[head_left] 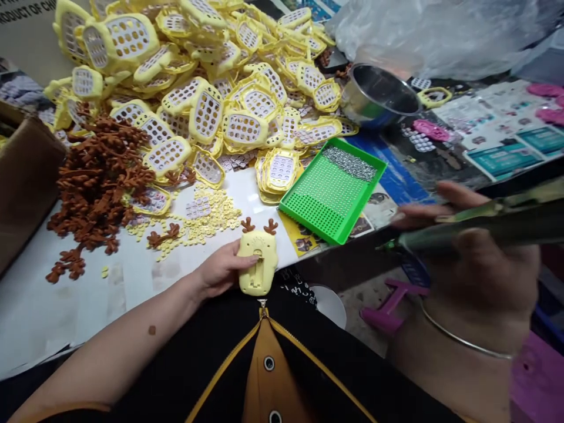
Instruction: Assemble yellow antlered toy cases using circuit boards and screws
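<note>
Held low in front of my body, my left hand [222, 264] is closed around a yellow toy phone case [258, 276] with two brown antlers on top. Its back faces up, showing a battery compartment without a cover, and my thumb lies across it. Off to the right, my right hand [480, 264] grips a dark electric screwdriver [445, 238], its tip pointing left; motion blurs both. Between the hands, at the table's front edge, a green tray [339, 226] holds small silver screws [352, 161] at its far end.
A large heap of yellow case halves [207, 111] fills the back. Left lie brown antler pieces [97, 176], small yellow parts [211, 217] and a cardboard box [26, 176]. A metal bowl [381, 97], plastic bag [440, 35] and pink parts [432, 130] are at right.
</note>
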Motion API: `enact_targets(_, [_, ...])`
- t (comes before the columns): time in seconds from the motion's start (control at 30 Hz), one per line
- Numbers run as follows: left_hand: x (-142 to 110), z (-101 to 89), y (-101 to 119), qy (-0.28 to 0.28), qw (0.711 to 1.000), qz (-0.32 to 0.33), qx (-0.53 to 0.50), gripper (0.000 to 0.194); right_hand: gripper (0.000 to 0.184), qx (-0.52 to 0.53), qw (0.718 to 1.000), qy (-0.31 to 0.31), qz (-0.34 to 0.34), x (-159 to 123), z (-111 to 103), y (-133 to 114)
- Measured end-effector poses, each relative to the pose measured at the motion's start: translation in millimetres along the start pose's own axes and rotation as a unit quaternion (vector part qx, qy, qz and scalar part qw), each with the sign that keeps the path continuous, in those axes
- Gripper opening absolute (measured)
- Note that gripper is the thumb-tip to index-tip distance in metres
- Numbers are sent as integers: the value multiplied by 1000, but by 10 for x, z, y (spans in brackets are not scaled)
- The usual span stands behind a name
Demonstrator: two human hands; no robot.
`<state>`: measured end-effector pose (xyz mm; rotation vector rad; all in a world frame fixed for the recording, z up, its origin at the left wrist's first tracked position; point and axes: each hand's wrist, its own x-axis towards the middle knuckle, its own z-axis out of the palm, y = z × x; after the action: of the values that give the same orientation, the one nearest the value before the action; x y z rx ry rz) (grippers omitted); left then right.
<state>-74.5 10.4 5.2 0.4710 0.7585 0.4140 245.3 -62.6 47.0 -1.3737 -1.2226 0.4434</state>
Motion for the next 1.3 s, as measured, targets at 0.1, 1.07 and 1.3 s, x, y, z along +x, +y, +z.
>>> enact_targets(0.1, [81,-64,192,90,993,79,0,37,39,124,990,-62,-11,45,-19,-15])
enact_targets(1.07, [505,201,122,63,993,25,-92,43,20,217,973,-55,-59,716,1050,342])
enact_targets(1.3, [477,214,127,71,994,23,-86,44,15,227,969,-54,-83,732,1088,316])
